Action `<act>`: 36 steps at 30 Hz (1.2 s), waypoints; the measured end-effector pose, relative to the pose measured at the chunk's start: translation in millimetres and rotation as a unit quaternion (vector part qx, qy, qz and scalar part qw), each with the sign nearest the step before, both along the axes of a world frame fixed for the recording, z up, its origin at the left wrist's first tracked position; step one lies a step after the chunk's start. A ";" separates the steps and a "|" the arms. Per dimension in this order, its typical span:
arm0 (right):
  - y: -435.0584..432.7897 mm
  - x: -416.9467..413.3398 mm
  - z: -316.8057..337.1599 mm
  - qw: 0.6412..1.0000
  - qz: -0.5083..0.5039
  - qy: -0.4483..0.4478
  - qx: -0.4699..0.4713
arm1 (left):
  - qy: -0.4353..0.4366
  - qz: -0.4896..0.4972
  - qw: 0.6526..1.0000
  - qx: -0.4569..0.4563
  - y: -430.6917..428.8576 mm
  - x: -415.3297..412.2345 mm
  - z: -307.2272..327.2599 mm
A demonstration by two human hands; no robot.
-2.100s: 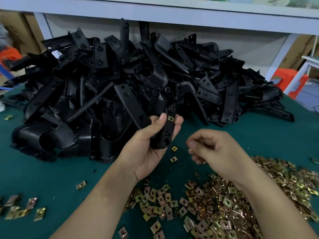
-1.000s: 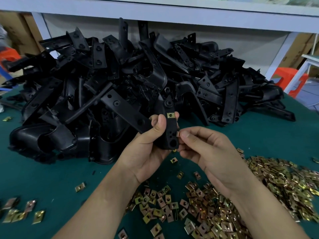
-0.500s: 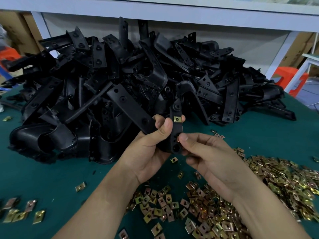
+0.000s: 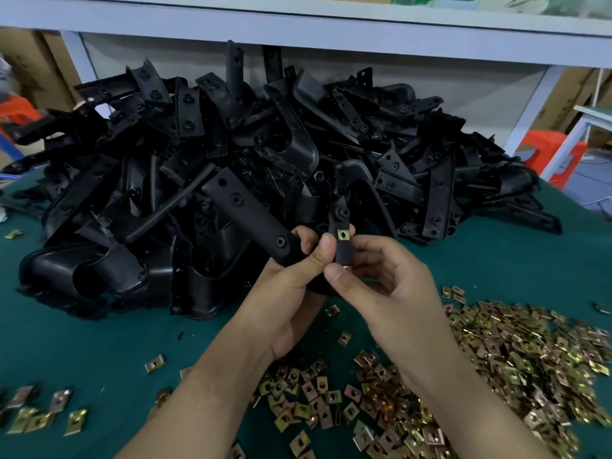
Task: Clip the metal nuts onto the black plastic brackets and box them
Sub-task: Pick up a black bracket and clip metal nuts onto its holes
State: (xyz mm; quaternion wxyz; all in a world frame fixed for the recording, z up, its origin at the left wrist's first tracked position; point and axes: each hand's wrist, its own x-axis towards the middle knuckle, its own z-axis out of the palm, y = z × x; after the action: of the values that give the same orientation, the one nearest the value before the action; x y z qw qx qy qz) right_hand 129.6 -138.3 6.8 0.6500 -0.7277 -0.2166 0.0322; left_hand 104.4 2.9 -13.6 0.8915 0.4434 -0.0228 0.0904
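Observation:
My left hand [image 4: 291, 286] grips a black plastic bracket [image 4: 251, 217] in front of the pile, thumb pressed on its near end. One brass metal nut [image 4: 343, 234] sits clipped on the bracket's upright tab. My right hand [image 4: 387, 286] pinches the lower end of that tab between thumb and fingers; a second nut there is mostly hidden under my thumb. Loose metal nuts [image 4: 496, 352] lie heaped on the green table at the right and below my wrists.
A large pile of black brackets [image 4: 258, 154] fills the back of the green table [image 4: 99, 342]. A few stray nuts [image 4: 39, 415] lie at the front left. A white shelf frame [image 4: 298, 24] runs overhead; an orange stool [image 4: 549, 154] stands beyond the right edge.
My right hand came up from the nut heap with a nut and met the bracket tab, then slid to its lower end. My left hand turned the bracket slightly.

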 end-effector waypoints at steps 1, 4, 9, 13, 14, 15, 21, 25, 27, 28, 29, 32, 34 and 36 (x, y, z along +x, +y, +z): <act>0.2 -0.3 -1.1 0.999 -0.021 -0.038 -0.019 | 0.002 0.001 1.000 0.008 -0.4 -0.9 1.3; -0.4 1.4 0.2 0.996 -0.057 -0.054 -0.053 | -0.008 -0.010 1.000 0.025 0.5 -2.7 3.4; -1.6 8.0 9.7 0.999 -0.034 0.035 0.014 | -0.028 -0.029 0.999 0.025 -1.4 -4.7 6.6; -10.3 6.7 22.0 0.997 -0.018 0.069 0.033 | -0.036 -0.056 0.998 0.019 -5.3 -7.5 13.5; -16.0 5.5 26.9 0.996 -0.011 0.079 0.041 | -0.028 -0.060 0.997 0.029 -6.8 -9.7 16.9; -23.1 3.9 31.6 0.996 -0.008 0.074 0.039 | -0.015 -0.060 0.997 0.044 -9.3 -12.7 22.7; -88.9 -18.2 49.9 0.995 -0.095 0.007 0.014 | 0.013 0.009 0.990 0.140 -37.4 -38.4 57.1; -145.3 -44.5 56.1 0.985 -0.169 -0.030 -0.009 | 0.009 0.044 0.977 0.210 -77.5 -47.5 70.6; -174.6 -62.5 58.5 0.978 -0.205 -0.039 -0.014 | -0.011 0.081 0.961 0.264 -102.0 -54.9 75.2; -189.8 -72.2 58.9 0.973 -0.228 -0.043 -0.016 | -0.026 0.098 0.952 0.289 -115.2 -58.6 77.4; -205.4 -82.3 58.9 0.967 -0.252 -0.045 -0.016 | -0.039 0.105 0.945 0.306 -129.1 -62.7 79.5; -252.6 -119.7 54.7 0.938 -0.341 -0.054 -0.031 | -0.064 0.044 0.946 0.315 -177.3 -74.0 77.6; -285.2 -149.2 47.0 0.910 -0.410 -0.047 -0.046 | -0.077 -0.027 0.944 0.321 -210.8 -84.6 72.0; -318.0 -180.7 38.0 0.882 -0.467 -0.011 -0.060 | -0.101 -0.099 0.925 0.352 -241.8 -96.8 63.8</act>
State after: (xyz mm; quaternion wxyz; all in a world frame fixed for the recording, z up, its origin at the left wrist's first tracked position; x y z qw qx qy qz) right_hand -51.2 -456.3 44.8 0.5421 -0.7826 0.1435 -0.2703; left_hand 7.6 -238.9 50.2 0.6756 0.7124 -0.1872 0.0321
